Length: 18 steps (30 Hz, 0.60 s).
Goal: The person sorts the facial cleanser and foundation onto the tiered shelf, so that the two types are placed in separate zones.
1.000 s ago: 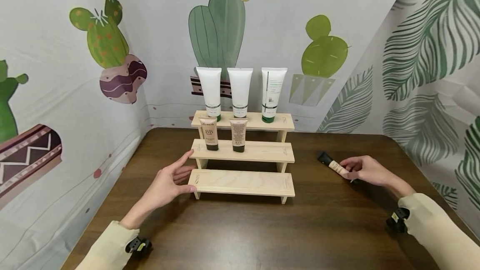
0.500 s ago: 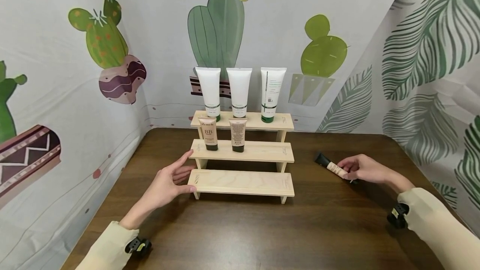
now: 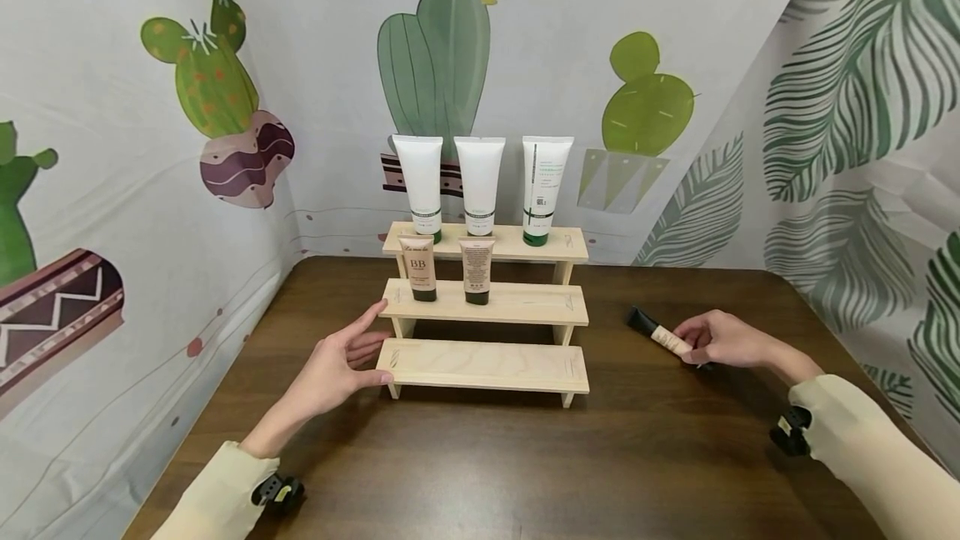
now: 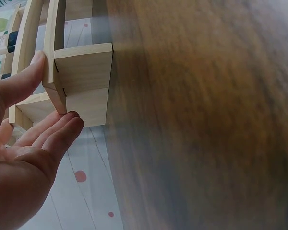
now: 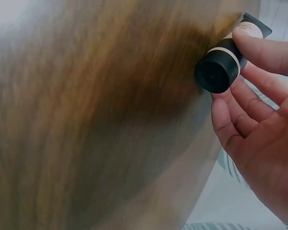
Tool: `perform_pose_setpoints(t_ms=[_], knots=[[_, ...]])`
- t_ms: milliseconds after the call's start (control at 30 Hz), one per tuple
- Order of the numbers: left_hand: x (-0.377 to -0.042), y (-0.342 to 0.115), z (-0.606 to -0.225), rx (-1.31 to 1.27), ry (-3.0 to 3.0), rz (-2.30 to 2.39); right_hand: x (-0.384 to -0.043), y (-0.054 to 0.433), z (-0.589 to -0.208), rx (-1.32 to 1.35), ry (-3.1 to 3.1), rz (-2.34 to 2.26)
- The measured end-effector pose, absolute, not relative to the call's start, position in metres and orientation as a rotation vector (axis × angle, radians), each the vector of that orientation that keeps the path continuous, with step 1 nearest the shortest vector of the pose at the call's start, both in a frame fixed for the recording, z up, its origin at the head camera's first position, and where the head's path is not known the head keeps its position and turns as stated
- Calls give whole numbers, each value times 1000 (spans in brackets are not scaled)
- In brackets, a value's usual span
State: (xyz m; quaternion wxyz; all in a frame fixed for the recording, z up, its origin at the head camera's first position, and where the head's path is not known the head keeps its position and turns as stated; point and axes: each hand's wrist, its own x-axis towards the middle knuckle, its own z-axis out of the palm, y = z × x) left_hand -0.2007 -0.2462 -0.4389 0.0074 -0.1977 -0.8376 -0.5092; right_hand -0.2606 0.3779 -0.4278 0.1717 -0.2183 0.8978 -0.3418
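In the head view my right hand [image 3: 729, 338] holds a small beige cream tube [image 3: 670, 340] with black ends, at the right of the table. In the right wrist view, thumb and fingers pinch this tube [image 5: 252, 29], its round black cap [image 5: 216, 72] facing the camera. Whether it touches the table is hard to tell. My left hand [image 3: 330, 365] rests its fairly straight fingers and thumb against the left ends of a three-step wooden display rack [image 3: 483, 363]. Two beige BB cream tubes [image 3: 418, 269] stand on the middle step. Three white tubes [image 3: 480, 182] with green caps stand on the top step.
The rack stands on a dark brown wooden table [image 3: 480, 465], near its back edge. Behind and beside it hangs a pale cloth backdrop [image 3: 330, 90] printed with cacti and leaves. The bottom step's surface is bare wood.
My right hand has shifted slightly left with the beige tube, which moves a little left too. The left hand stays at the rack, and the standing tubes have not moved.
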Motion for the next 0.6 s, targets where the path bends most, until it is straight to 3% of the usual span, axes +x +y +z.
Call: perform_pose_setpoints(t_ms=[600], knots=[[-201,-246,-440,-619,-2624,-1569,-248,340,-416,-634,2669,-1114]])
